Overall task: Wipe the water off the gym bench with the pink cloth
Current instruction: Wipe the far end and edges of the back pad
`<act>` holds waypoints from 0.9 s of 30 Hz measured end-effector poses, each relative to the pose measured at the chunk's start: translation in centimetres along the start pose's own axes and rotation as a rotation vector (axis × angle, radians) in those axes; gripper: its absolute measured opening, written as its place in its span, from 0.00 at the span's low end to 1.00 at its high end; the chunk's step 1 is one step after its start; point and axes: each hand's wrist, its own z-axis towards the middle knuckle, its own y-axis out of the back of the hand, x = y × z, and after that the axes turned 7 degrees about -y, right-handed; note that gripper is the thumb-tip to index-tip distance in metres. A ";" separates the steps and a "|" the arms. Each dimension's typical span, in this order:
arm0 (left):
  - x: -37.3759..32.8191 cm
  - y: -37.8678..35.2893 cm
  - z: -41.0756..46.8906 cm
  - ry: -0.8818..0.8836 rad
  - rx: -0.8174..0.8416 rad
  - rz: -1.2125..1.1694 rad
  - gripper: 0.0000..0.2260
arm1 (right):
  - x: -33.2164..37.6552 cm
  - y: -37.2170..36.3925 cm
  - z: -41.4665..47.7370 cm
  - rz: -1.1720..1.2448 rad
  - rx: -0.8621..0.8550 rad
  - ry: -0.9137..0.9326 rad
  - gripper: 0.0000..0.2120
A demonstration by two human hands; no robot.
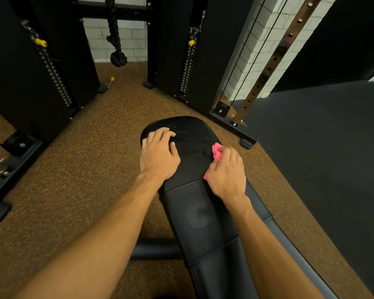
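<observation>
A black padded gym bench (203,216) runs from the bottom of the view up to a rounded far end. Water drops (190,138) glisten on that far pad. My left hand (159,155) rests on the pad's left side, fingers spread and lightly bent, touching the surface beside the water. My right hand (227,171) grips a bunched pink cloth (216,153) at the pad's right edge; the cloth sticks out ahead of the fingers and a bit shows below the hand. Most of the cloth is hidden under the hand.
Black cable machine towers (41,83) with weight stacks stand at the back left and centre. A black rope attachment (117,50) hangs between them. A steel upright (266,70) with holes stands back right. Speckled brown floor (84,180) surrounds the bench; dark matting (322,158) lies right.
</observation>
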 end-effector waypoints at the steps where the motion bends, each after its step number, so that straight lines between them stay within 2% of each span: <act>1: 0.0 -0.1 0.2 -0.002 -0.006 0.000 0.15 | 0.5 0.0 1.1 0.003 0.025 -0.063 0.28; 3: 0.1 -0.2 0.4 -0.003 -0.016 0.009 0.17 | 1.6 -0.3 2.4 -0.057 0.064 -0.066 0.33; 6: 0.3 -0.4 0.0 0.012 -0.005 0.037 0.19 | 1.7 -1.1 1.5 -0.147 0.074 0.136 0.31; 9: 0.2 -0.2 -0.1 0.031 0.012 0.046 0.20 | -0.2 -0.5 -0.2 -0.128 0.111 0.331 0.28; 11: 0.1 -0.1 0.0 0.032 0.020 0.052 0.20 | -1.0 -0.2 -0.3 -0.102 0.103 0.296 0.27; 16: -0.1 -0.1 0.3 0.021 0.013 0.041 0.20 | 2.1 -1.0 2.8 -0.111 0.085 -0.031 0.29; 19: 0.3 -0.2 0.1 0.020 0.019 0.027 0.20 | 3.8 -1.8 3.1 -0.166 0.086 0.106 0.29; 23: 0.8 -0.3 0.1 0.003 0.026 0.006 0.21 | 2.2 -1.7 0.2 -0.157 0.151 0.323 0.28; 25: 1.0 -0.2 0.3 -0.005 0.036 0.005 0.21 | 1.0 -1.4 -0.5 -0.182 0.123 0.252 0.28; 27: 1.1 -0.2 0.1 -0.010 0.056 0.012 0.21 | 0.9 -1.5 -0.4 -0.188 0.086 0.075 0.28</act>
